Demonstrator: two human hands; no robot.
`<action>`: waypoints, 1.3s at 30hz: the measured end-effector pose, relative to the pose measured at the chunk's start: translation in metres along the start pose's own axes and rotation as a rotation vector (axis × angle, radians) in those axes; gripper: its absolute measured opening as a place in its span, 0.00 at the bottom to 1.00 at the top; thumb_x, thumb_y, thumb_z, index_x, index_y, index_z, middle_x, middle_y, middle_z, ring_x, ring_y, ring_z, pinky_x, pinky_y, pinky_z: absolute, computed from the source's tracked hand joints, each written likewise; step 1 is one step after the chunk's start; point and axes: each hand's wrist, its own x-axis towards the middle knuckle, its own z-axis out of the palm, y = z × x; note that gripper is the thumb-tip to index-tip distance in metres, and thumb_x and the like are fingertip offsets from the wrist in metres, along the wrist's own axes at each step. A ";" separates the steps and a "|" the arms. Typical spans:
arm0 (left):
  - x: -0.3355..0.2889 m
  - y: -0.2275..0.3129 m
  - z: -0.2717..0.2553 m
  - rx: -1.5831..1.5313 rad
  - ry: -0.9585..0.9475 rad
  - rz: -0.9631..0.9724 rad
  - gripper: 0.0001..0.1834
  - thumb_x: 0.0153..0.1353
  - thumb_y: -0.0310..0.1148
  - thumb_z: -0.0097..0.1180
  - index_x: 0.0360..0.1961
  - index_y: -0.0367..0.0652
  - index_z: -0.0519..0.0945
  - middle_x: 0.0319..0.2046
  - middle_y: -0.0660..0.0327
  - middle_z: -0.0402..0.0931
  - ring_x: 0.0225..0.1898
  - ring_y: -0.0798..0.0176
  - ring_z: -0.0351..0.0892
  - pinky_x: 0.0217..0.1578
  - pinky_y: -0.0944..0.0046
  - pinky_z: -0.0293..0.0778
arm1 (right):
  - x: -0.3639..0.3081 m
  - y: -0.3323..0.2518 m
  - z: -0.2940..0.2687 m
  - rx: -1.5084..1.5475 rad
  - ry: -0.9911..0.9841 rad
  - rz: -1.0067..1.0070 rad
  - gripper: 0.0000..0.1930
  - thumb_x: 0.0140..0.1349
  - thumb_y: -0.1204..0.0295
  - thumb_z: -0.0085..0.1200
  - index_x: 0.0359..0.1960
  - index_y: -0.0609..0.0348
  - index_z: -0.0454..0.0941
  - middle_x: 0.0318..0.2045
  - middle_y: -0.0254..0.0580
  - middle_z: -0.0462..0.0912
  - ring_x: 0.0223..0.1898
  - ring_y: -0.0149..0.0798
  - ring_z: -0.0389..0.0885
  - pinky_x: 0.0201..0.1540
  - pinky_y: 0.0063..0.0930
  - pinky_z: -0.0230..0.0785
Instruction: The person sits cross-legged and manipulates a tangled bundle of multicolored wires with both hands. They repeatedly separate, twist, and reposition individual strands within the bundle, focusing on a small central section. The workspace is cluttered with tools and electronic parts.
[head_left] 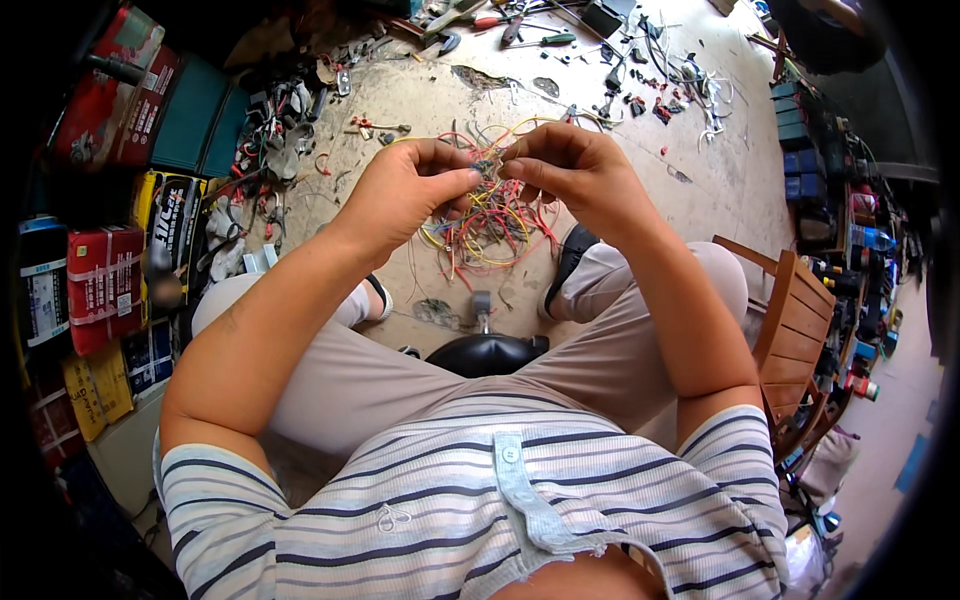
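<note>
My left hand (412, 185) and my right hand (578, 172) are raised close together over a tangle of thin wires (488, 238), mostly red and yellow, on the floor between my feet. The left thumb and fingers pinch a small dark piece (484, 167) with thin wires about it; its exact kind is too small to tell. Thumb and forefinger of my right hand are closed in a pinch beside it. A thin strand seems to be at those fingertips, though it blurs into the wires behind.
Loose tools, including a green-handled screwdriver (558, 40), lie at the far side among scraps and cables. Clutter lines the left, beside stacked boxes (105, 285). A wooden chair (797, 315) and crowded shelves stand at right. Below me is a black seat (480, 355).
</note>
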 end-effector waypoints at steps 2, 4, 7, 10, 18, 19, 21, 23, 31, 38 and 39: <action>-0.002 0.003 0.001 -0.001 0.004 0.006 0.08 0.56 0.28 0.58 0.38 0.38 0.77 0.28 0.63 0.77 0.27 0.73 0.77 0.31 0.74 0.74 | 0.001 0.003 0.001 -0.009 0.015 -0.018 0.08 0.57 0.73 0.58 0.33 0.65 0.80 0.28 0.35 0.81 0.29 0.24 0.76 0.33 0.19 0.69; -0.002 0.003 0.002 -0.001 0.006 0.011 0.08 0.56 0.28 0.59 0.37 0.37 0.77 0.28 0.63 0.77 0.27 0.73 0.77 0.30 0.74 0.74 | 0.002 0.006 0.001 -0.048 0.039 -0.048 0.07 0.57 0.73 0.58 0.33 0.66 0.80 0.28 0.35 0.81 0.30 0.24 0.75 0.34 0.19 0.69; -0.003 0.003 0.002 -0.002 0.017 0.010 0.08 0.56 0.27 0.59 0.37 0.37 0.77 0.28 0.63 0.77 0.27 0.73 0.77 0.30 0.74 0.74 | 0.001 0.006 0.004 -0.034 0.048 -0.065 0.08 0.56 0.73 0.58 0.33 0.66 0.80 0.28 0.35 0.81 0.31 0.24 0.75 0.35 0.19 0.68; -0.005 0.004 0.004 -0.010 0.030 0.004 0.09 0.56 0.27 0.59 0.37 0.36 0.77 0.29 0.62 0.77 0.27 0.72 0.77 0.30 0.74 0.74 | 0.001 0.008 0.006 -0.080 0.095 -0.118 0.08 0.56 0.73 0.59 0.34 0.66 0.79 0.28 0.36 0.81 0.31 0.24 0.75 0.35 0.19 0.68; -0.007 0.006 0.006 -0.004 0.061 0.030 0.11 0.53 0.27 0.60 0.35 0.31 0.78 0.27 0.59 0.78 0.26 0.70 0.77 0.29 0.72 0.73 | -0.001 0.008 0.012 -0.120 0.113 -0.237 0.05 0.57 0.76 0.58 0.32 0.66 0.78 0.27 0.35 0.80 0.29 0.22 0.74 0.32 0.17 0.67; -0.007 0.007 0.006 0.007 0.053 0.023 0.11 0.53 0.27 0.60 0.36 0.32 0.77 0.27 0.60 0.77 0.26 0.71 0.77 0.30 0.72 0.74 | -0.001 0.008 0.013 -0.140 0.121 -0.249 0.05 0.57 0.77 0.57 0.32 0.66 0.78 0.27 0.35 0.80 0.29 0.22 0.74 0.31 0.17 0.67; -0.007 0.008 0.005 0.030 0.036 0.007 0.11 0.54 0.28 0.61 0.37 0.35 0.77 0.28 0.62 0.77 0.26 0.72 0.77 0.30 0.72 0.75 | -0.002 0.007 0.014 -0.197 0.131 -0.268 0.05 0.56 0.77 0.58 0.32 0.65 0.78 0.26 0.35 0.80 0.27 0.22 0.73 0.29 0.17 0.67; -0.007 0.006 0.005 0.016 0.033 0.018 0.11 0.54 0.28 0.61 0.37 0.35 0.77 0.28 0.62 0.77 0.26 0.72 0.77 0.30 0.72 0.75 | -0.001 0.006 0.014 -0.262 0.139 -0.288 0.05 0.55 0.78 0.58 0.33 0.65 0.78 0.25 0.36 0.79 0.26 0.22 0.73 0.28 0.17 0.67; -0.006 0.006 0.004 -0.005 0.026 0.027 0.10 0.54 0.29 0.61 0.36 0.35 0.77 0.27 0.62 0.77 0.25 0.72 0.77 0.29 0.73 0.75 | -0.001 0.007 0.016 -0.429 0.185 -0.444 0.05 0.52 0.80 0.58 0.32 0.62 0.78 0.25 0.40 0.78 0.24 0.28 0.76 0.27 0.21 0.68; -0.008 0.007 0.004 -0.033 0.032 0.000 0.10 0.54 0.29 0.61 0.35 0.35 0.78 0.27 0.62 0.77 0.25 0.72 0.77 0.29 0.73 0.75 | -0.003 0.001 0.016 -0.537 0.148 -0.485 0.05 0.52 0.80 0.58 0.32 0.61 0.77 0.28 0.41 0.78 0.26 0.35 0.78 0.28 0.24 0.70; -0.008 0.006 0.003 -0.040 0.032 -0.006 0.10 0.54 0.29 0.61 0.35 0.35 0.78 0.27 0.62 0.77 0.25 0.72 0.77 0.29 0.73 0.75 | -0.003 0.000 0.016 -0.552 0.145 -0.491 0.05 0.52 0.80 0.57 0.32 0.61 0.77 0.28 0.41 0.78 0.26 0.36 0.79 0.28 0.24 0.71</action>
